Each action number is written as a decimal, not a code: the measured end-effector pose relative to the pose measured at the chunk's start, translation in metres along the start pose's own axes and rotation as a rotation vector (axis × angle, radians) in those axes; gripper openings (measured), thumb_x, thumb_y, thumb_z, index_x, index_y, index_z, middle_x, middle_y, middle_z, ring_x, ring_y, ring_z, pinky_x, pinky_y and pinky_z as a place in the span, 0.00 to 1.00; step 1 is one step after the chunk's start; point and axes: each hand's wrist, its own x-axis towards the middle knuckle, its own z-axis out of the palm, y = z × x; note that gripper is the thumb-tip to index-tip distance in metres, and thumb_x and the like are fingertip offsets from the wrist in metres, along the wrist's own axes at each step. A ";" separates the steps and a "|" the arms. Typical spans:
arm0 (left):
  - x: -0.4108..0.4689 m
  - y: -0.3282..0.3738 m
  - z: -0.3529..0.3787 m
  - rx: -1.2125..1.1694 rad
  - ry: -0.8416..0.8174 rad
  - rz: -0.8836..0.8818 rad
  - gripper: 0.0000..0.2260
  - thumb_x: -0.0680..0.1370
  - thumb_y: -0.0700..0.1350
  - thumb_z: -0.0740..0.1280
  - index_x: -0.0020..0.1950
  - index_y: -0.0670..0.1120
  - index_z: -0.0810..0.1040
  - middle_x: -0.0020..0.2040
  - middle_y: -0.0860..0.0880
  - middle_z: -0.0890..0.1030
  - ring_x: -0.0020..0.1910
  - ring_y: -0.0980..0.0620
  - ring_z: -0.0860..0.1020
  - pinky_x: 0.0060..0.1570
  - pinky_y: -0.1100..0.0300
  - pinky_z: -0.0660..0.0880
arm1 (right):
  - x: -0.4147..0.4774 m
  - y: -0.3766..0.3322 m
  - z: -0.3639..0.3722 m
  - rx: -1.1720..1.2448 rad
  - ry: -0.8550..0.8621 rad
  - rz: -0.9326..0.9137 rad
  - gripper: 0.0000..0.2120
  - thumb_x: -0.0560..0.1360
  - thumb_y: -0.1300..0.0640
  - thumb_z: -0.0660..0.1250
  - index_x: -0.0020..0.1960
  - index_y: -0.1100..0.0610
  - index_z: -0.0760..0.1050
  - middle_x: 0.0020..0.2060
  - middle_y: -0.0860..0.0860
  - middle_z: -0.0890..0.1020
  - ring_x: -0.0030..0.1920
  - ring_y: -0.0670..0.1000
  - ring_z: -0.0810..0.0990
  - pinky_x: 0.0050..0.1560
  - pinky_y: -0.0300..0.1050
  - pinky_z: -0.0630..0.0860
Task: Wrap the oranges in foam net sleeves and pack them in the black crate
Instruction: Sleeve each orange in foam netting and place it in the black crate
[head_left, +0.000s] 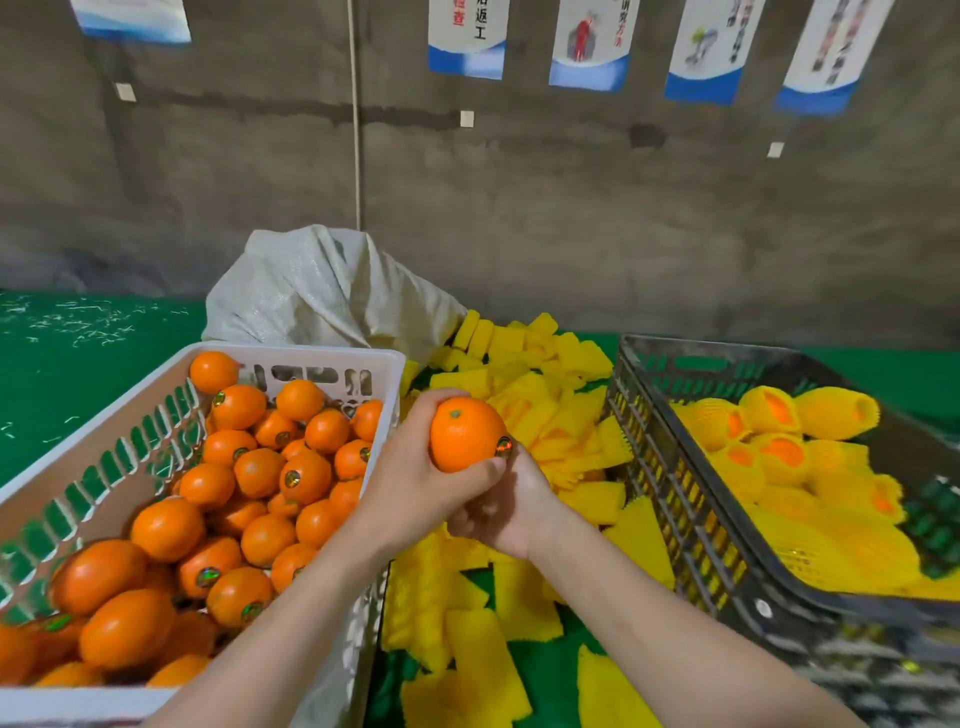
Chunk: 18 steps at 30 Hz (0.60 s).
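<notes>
From my station I see the left hand (415, 473) holding one orange (465, 434) in the air above the middle of the green counter (78, 374). Its grip is closed around the fruit, with the fingers over the top and the thumb under it. The orange has no sleeve on it, and a small shiny sticker (503, 446) shows on its right side.

The right hand (511, 512) is just below and behind the orange, close against the left hand. It lies in shadow with the fingers curled, and I cannot tell if its grip holds something or only touches the fruit.

On the left stands a white crate (156, 395) with many loose oranges (260, 467) inside, several of them with stickers. Between the two crates, a pile of flat yellow foam net sleeves (545, 405) covers the counter, directly under both hands.

On the right stands the black crate (670, 467), tilted toward me. Inside it lie wrapped oranges (779, 447), each in a yellow sleeve with orange peel showing at the open ends.

Behind the sleeves a white woven sack (322, 291) stands against the grey wall. A thin rope (356, 130) hangs down to it, and paper posters (467, 36) hang higher on the wall.
</notes>
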 end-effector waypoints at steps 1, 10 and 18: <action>0.002 -0.003 0.005 0.003 0.006 -0.005 0.27 0.61 0.52 0.73 0.57 0.61 0.68 0.52 0.61 0.73 0.45 0.63 0.79 0.38 0.66 0.77 | 0.002 -0.004 -0.008 -0.131 0.102 -0.047 0.19 0.77 0.44 0.54 0.43 0.56 0.75 0.29 0.54 0.79 0.24 0.52 0.74 0.24 0.35 0.68; 0.017 -0.050 -0.008 -0.594 0.155 -0.386 0.27 0.69 0.39 0.73 0.63 0.51 0.67 0.60 0.43 0.72 0.53 0.43 0.79 0.39 0.54 0.79 | 0.051 -0.022 -0.105 -1.131 0.628 -0.273 0.08 0.77 0.66 0.59 0.51 0.60 0.76 0.45 0.57 0.78 0.44 0.55 0.77 0.47 0.47 0.74; 0.023 -0.055 -0.014 -0.567 0.177 -0.481 0.38 0.60 0.50 0.75 0.68 0.51 0.66 0.60 0.43 0.74 0.49 0.43 0.81 0.31 0.62 0.76 | 0.100 0.019 -0.124 -1.942 0.349 -0.411 0.37 0.72 0.56 0.68 0.75 0.44 0.52 0.75 0.50 0.52 0.73 0.54 0.54 0.68 0.52 0.61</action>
